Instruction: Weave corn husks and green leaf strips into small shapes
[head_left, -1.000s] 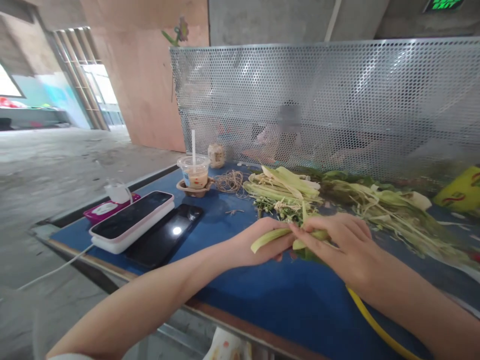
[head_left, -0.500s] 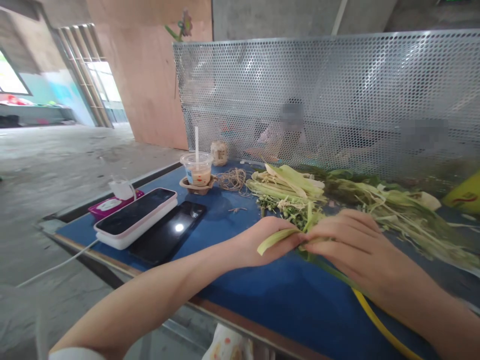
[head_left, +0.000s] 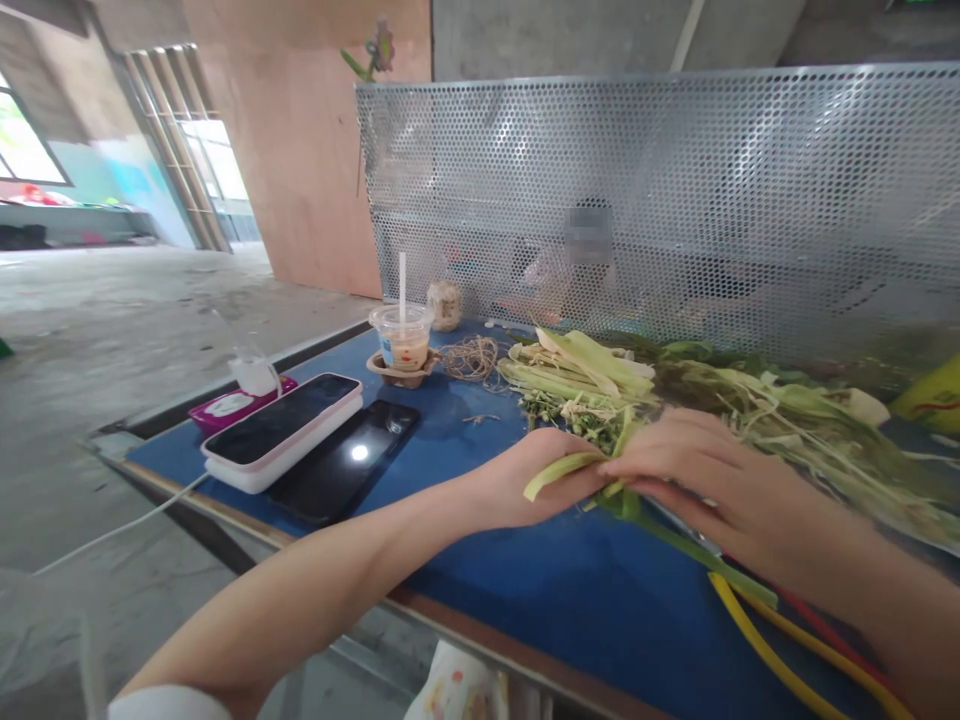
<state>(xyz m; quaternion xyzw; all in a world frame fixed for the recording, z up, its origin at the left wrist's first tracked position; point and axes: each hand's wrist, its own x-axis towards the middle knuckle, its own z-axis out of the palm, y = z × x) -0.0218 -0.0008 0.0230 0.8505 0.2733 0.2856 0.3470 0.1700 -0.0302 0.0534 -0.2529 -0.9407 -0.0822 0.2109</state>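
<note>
My left hand [head_left: 529,480] is closed around the pale green end of a leafy stalk [head_left: 559,472] above the blue table [head_left: 525,590]. My right hand [head_left: 697,475] pinches the same stalk from the right, fingers pressed together at its tip. The stalk's darker green stem [head_left: 690,550] trails right along the table under my right forearm. A pile of peeled green husks and stalks [head_left: 585,375] lies just behind my hands.
Left on the table: a phone on a white power bank [head_left: 281,430], a black phone [head_left: 345,460], a pink box [head_left: 225,405], a drink cup with straw [head_left: 403,345], twine [head_left: 469,358]. More greens [head_left: 810,430] spread right. Yellow and red cords [head_left: 780,655] cross the front right. A perforated metal screen [head_left: 675,200] stands behind, with a person beyond it.
Both hands stay on the stalk. My right hand has slid a little along it, and more of the green stem and the cords show under my right forearm. The view shifted slightly.
</note>
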